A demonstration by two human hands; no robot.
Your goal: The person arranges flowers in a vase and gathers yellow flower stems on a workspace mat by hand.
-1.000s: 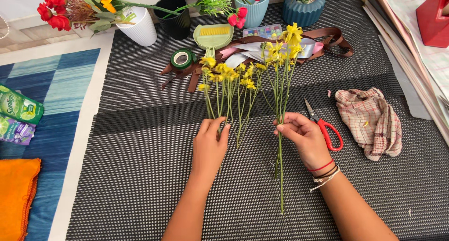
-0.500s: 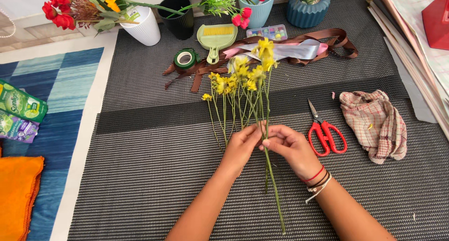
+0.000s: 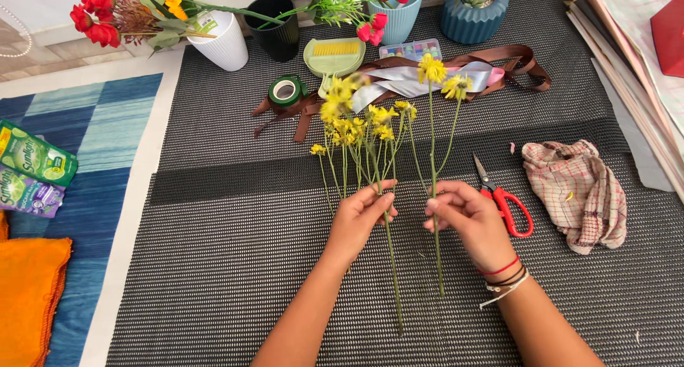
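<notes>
**Yellow flower stems, sorting in hand**

Separated since half a second ago: the two hands, then pressed together on one bundle, now sit apart at centre frame, each with its own stems.

- Left hand (image 3: 356, 221): closed around a bunch of yellow flowers (image 3: 356, 128), stems gathered at the fingers, heads fanned toward the upper centre; one long stem trails below the hand toward the lower centre.
- Right hand (image 3: 467, 217): fingers pinched on a tall yellow flower stem (image 3: 432, 125), held near upright just right of the bunch, not touching it; a second bloom stands beside its head.
- Red-handled scissors (image 3: 502, 199): lying on the grey mat (image 3: 214, 267), just right of the right hand.
- Checked cloth (image 3: 577, 192): right of the scissors.
- Green tape roll (image 3: 286, 91): above the bunch, beside brown ribbon (image 3: 527, 57).
- Pots with red flowers (image 3: 96, 18): along the top edge.

Step judged in hand: picking single stems and matching them against the bunch. Next move, as judged, calls for bringing the tall stem alongside, heads level, while the left grip opens only slightly so the gathered stems do not spill.
</notes>
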